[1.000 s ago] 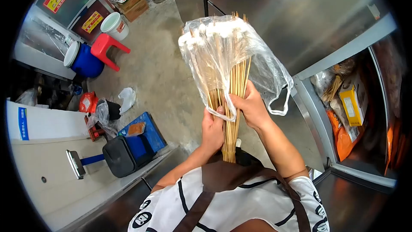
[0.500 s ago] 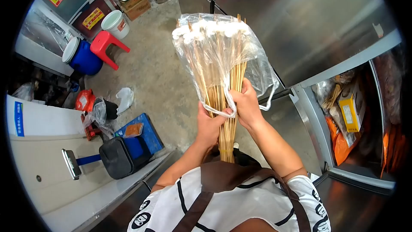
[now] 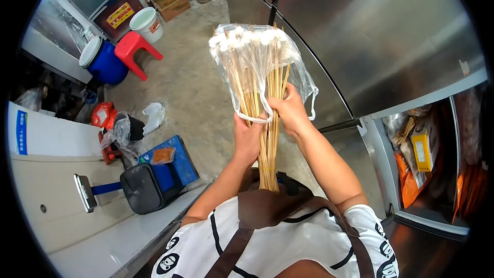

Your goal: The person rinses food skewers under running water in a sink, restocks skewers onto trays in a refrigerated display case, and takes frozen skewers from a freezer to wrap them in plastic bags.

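Observation:
A large bundle of bamboo skewers points away from my body, with white rounded pieces at the far ends. Over those ends lies a clear plastic bag, its white handle loops hanging towards my hands. My left hand is closed round the left side of the bundle, just below the bag's opening. On the right side, my right hand grips the sticks slightly higher up, thumb across them. The near ends of the skewers almost reach my brown apron. What the white pieces are, I cannot make out.
At right an open steel fridge holds a yellow box and orange bags. To the left stand a red stool, a blue barrel, a white bucket and a scale with a blue platform.
The bundle and bag have come slightly nearer and lower, with both hands still gripping. The surroundings have shifted a little to the right in view as my head turned.

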Demonstrator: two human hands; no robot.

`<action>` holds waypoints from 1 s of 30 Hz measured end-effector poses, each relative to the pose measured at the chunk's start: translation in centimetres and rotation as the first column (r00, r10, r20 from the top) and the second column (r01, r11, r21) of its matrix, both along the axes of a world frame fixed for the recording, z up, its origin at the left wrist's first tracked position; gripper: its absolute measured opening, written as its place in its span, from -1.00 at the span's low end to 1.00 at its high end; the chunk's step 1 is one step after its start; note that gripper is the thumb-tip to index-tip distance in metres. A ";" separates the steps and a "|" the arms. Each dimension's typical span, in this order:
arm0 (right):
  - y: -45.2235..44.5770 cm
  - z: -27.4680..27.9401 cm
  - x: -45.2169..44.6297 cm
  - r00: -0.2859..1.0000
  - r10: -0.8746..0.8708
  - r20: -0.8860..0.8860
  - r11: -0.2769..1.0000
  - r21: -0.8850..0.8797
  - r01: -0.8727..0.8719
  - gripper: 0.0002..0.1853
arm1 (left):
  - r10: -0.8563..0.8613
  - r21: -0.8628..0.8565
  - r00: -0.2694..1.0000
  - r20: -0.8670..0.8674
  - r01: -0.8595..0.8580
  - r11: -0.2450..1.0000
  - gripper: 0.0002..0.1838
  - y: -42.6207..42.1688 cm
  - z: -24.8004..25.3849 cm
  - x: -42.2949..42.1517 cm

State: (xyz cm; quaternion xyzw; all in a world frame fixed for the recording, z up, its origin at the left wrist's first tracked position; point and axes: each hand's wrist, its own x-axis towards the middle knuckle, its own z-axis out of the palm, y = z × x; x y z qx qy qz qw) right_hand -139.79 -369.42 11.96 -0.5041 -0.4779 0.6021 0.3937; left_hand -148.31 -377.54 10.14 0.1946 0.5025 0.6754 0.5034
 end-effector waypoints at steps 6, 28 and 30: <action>1.2 -0.3 -3.5 0.926 -0.030 -0.377 0.938 -0.329 -0.104 -0.56 | 0.037 -0.033 0.995 -0.088 -0.040 0.999 -0.52 1.0 -0.5 -3.5; 15.4 0.9 -10.1 0.777 0.067 -0.625 0.788 -0.445 -0.426 -0.80 | -0.132 -0.132 0.970 0.202 0.161 0.978 -0.85 13.7 4.1 -11.6; 16.9 0.5 -11.6 0.801 0.183 -0.571 0.798 -0.389 -0.460 -0.69 | -0.106 -0.138 0.975 0.196 0.135 0.981 -0.84 15.0 3.9 -12.6</action>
